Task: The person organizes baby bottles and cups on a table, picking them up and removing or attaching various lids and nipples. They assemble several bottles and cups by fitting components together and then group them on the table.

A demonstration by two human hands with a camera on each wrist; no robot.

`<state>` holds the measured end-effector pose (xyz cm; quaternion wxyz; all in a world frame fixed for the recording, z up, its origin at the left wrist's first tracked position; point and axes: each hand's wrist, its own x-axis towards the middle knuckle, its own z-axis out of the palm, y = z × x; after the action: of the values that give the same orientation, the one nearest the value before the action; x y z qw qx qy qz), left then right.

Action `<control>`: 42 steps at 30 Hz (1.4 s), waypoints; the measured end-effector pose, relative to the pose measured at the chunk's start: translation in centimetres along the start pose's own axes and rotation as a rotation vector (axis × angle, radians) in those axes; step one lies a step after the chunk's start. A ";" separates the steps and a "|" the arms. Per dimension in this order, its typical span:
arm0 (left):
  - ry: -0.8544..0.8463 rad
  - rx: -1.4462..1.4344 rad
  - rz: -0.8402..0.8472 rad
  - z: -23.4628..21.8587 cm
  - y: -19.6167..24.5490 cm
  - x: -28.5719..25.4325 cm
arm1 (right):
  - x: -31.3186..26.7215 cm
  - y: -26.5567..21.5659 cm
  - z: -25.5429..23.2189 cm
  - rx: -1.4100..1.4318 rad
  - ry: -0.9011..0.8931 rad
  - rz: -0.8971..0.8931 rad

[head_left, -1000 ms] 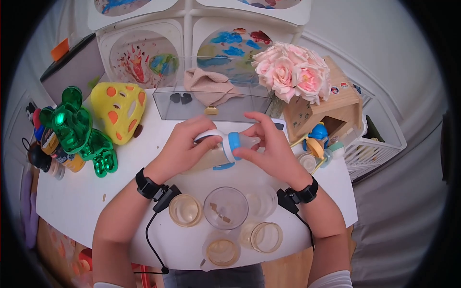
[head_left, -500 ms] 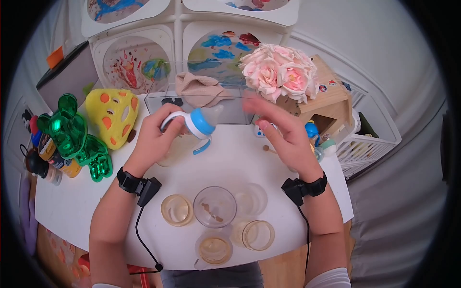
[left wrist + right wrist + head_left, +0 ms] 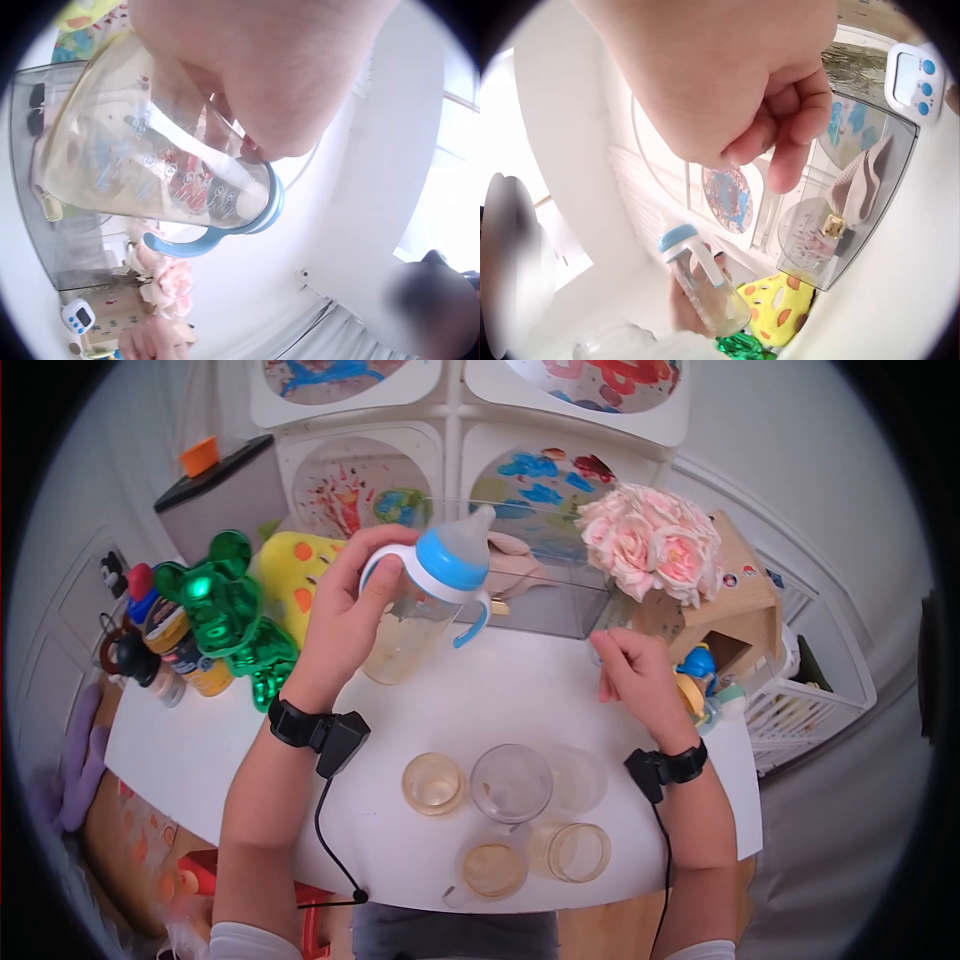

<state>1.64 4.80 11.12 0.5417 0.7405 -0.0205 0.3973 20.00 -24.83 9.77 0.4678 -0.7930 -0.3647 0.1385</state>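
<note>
My left hand (image 3: 348, 615) grips a baby bottle (image 3: 405, 635) by one of its white-and-blue handles. The bottle is raised over the back left of the table and tilted, its clear nipple (image 3: 468, 532) pointing up to the right. A blue collar (image 3: 455, 560) sits round its neck. Through the clear wall in the left wrist view, a white straw (image 3: 199, 150) runs inside the bottle. My right hand (image 3: 640, 675) hovers over the right side of the table, fingers loosely bent. In the right wrist view, nothing shows between those fingers (image 3: 787, 161).
Several clear containers, including a jar (image 3: 433, 784) and a larger cup (image 3: 511, 784), stand near the front edge. Behind are a transparent box (image 3: 565, 605) and pink roses (image 3: 655, 545). A green bear figure (image 3: 225, 605) stands left, a wooden house (image 3: 735, 595) right, a white timer (image 3: 911, 82) nearby.
My right hand has come off the bottle's top and moved right, its fingers bending. My left hand has lifted the bottle and tipped it more upright. The head view has shifted.
</note>
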 end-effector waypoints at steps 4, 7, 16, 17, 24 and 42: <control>0.139 -0.126 0.040 -4.3 4.4 -2.3 | 1.3 1.8 -0.8 0.009 0.000 -0.214; 0.451 -0.238 -0.036 -7.8 6.9 -10.1 | 1.2 3.6 0.2 0.014 -0.062 -0.290; 0.439 -0.029 -0.391 -4.5 7.3 -25.7 | 2.0 4.8 0.4 0.210 -0.275 0.003; 0.454 -0.033 -0.387 -3.7 7.2 -25.8 | 1.9 4.3 0.5 0.041 -0.225 -0.080; 0.336 -0.016 -0.294 -2.0 3.3 -27.8 | 2.3 5.2 0.5 0.074 -0.233 -0.075; -0.029 -0.086 -0.260 -2.7 5.5 -27.2 | 2.3 6.0 0.3 0.123 -0.179 -0.071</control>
<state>-21.00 -6.15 -0.86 0.6196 0.7186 0.0508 0.3117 24.14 -24.75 4.80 0.4857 -0.7341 -0.4235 0.2142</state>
